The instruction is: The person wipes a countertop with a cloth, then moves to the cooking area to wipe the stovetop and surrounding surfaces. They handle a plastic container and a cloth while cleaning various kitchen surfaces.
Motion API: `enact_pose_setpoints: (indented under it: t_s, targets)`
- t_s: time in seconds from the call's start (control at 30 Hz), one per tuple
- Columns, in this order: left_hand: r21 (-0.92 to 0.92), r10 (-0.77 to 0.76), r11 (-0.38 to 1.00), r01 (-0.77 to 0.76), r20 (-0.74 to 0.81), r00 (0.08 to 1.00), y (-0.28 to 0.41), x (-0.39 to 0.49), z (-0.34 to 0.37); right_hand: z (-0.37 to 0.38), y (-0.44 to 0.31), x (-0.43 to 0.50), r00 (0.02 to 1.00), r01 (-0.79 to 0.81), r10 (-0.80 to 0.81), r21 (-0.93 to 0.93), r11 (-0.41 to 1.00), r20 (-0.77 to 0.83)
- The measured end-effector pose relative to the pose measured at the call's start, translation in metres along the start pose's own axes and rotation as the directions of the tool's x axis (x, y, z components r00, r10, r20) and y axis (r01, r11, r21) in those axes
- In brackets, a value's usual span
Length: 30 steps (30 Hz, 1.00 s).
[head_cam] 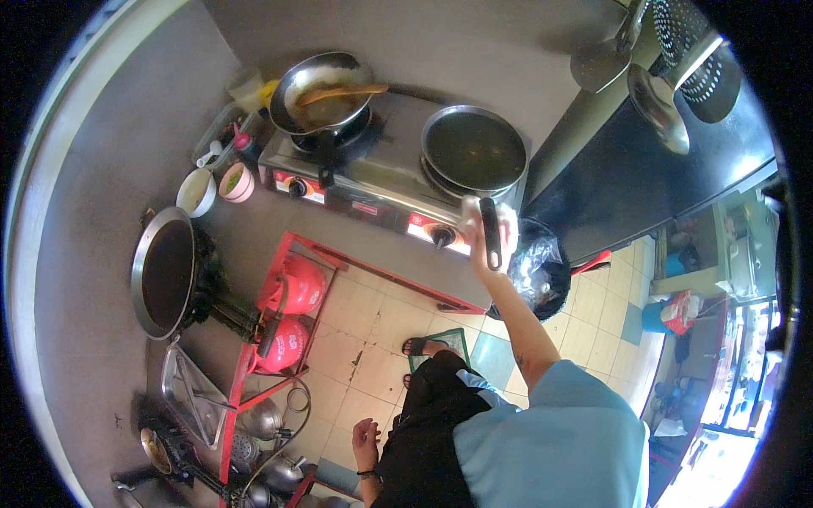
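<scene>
My right hand (pixel 477 246) reaches to the front of the two-burner gas stove (pixel 375 162), below the black handle (pixel 490 235) of a frying pan (pixel 475 149). Blurred white material, apparently a cloth (pixel 507 222), is in its grip; the handle partly hides the hand. The dark round pan rests on the right burner. On the left burner sits a steel wok (pixel 336 66) with a wooden spatula (pixel 343 93) lying in it. Low at my left side hangs my left hand (pixel 366 438), loosely curled and holding nothing.
A black bin (pixel 540 311) with clear plastic stands right of the stove. Bowls (pixel 197 192) and a red-capped bottle (pixel 241 140) sit to its left. Another pan (pixel 164 273) lies farther left. Red gas cylinders (pixel 289 343) stand beneath the counter. Ladles (pixel 660 108) hang at upper right.
</scene>
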<state>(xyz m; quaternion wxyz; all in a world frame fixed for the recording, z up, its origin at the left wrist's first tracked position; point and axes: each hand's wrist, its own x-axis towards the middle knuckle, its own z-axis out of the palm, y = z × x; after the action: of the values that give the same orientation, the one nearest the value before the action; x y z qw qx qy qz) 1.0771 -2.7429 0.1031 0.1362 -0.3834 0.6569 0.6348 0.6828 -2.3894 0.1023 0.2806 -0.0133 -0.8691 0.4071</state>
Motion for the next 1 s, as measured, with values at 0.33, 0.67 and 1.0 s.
enact_pose_setpoints:
  t_s: [0.33,0.67,1.0]
  targets:
    - [0.088,-0.005,0.996,-0.001,0.07,0.998,0.015,0.002,0.032,0.027,0.003,-0.007,0.959,-0.283,0.272,0.307,0.909,0.078]
    - [0.057,-0.05,0.997,0.045,0.084,0.995,0.034,0.018,0.056,-0.066,0.035,0.027,0.992,0.126,-0.111,-0.307,0.943,0.065]
    - [0.109,-0.081,0.991,0.076,0.044,0.996,0.024,0.03,0.073,-0.076,0.1,0.116,0.997,0.049,-0.018,-0.412,0.91,0.079]
